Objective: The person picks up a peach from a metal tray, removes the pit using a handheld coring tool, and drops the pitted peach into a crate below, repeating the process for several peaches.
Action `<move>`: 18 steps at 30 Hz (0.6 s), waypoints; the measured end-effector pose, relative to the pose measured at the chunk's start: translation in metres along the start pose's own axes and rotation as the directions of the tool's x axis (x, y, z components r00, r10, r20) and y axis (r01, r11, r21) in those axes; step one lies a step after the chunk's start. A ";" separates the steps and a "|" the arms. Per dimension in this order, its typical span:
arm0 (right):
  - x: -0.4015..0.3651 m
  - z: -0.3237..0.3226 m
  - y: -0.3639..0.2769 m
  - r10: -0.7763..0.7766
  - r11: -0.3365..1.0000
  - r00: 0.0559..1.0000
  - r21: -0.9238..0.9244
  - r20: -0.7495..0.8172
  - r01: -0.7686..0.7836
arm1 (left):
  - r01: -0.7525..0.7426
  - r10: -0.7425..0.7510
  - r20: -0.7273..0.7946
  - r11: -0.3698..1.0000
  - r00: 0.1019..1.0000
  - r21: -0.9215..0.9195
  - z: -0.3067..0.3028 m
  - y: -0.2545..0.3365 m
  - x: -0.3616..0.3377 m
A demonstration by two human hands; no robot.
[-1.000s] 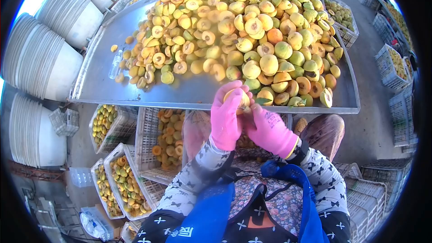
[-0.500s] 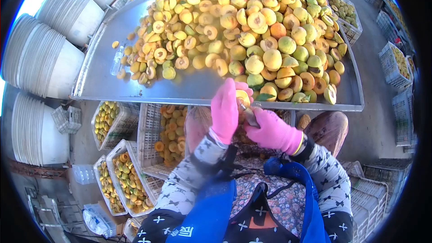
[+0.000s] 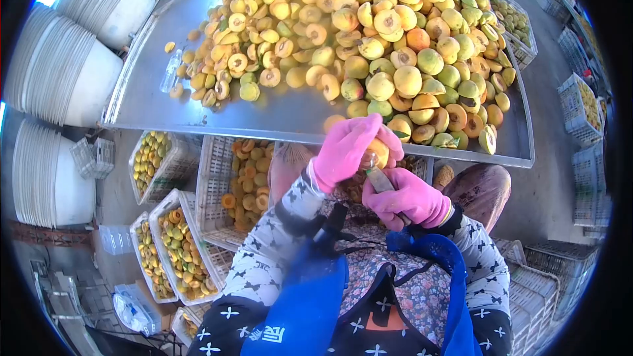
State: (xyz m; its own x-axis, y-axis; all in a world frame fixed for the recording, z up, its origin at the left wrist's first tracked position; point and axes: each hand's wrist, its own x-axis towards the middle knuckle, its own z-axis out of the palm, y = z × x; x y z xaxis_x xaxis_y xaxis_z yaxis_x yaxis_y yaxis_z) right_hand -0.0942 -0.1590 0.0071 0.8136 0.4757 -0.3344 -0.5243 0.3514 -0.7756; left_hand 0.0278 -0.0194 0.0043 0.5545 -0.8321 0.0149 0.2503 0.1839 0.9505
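My left hand (image 3: 349,150), in a pink glove, is closed around a yellow peach half (image 3: 376,154) just in front of the table's near edge. My right hand (image 3: 410,199), gloved the same way, grips a small pitting tool (image 3: 378,179) with a flat grey handle. Its metal loop tip meets the peach's cut face. Another peach piece (image 3: 332,122) shows, blurred, right behind the left glove. Beyond the hands, a large heap of halved peaches (image 3: 369,46) covers much of the metal table (image 3: 264,122).
A plastic bottle (image 3: 171,71) lies on the table's left part. Below its edge stands a crate (image 3: 214,188) of peach pieces, with more filled crates (image 3: 191,257) to the left. Stacked white tubs (image 3: 92,86) line the left side; stacked crates (image 3: 534,296) stand at lower right.
Both hands have shifted slightly, the left one to the right and the right one a little down. The tool's handle now shows more fully, and a blurred peach piece appears behind the left glove.
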 end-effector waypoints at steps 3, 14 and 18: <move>-0.005 -0.010 0.019 0.070 0.995 0.995 -0.062 -0.073 -0.074 | -0.152 0.106 0.155 0.931 0.982 0.331 -0.015 -0.014 0.000; -0.031 -0.056 0.071 -0.119 0.032 0.993 -0.999 -0.009 -0.005 | 0.471 0.073 -0.603 0.553 0.795 0.688 -0.158 0.032 -0.137; -0.017 -0.037 0.066 -0.167 0.130 0.944 -0.955 -0.286 -0.266 | 0.429 0.436 -0.714 0.587 0.547 0.687 -0.259 0.004 -0.073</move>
State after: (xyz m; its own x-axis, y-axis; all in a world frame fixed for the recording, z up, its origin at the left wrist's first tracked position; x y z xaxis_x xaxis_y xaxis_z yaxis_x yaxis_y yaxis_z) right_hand -0.1331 -0.1739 -0.0580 0.9271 0.1599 -0.3389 -0.0445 -0.8510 -0.5233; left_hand 0.1936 0.1775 -0.0731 0.9796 -0.0015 0.2009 -0.1603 -0.6085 0.7772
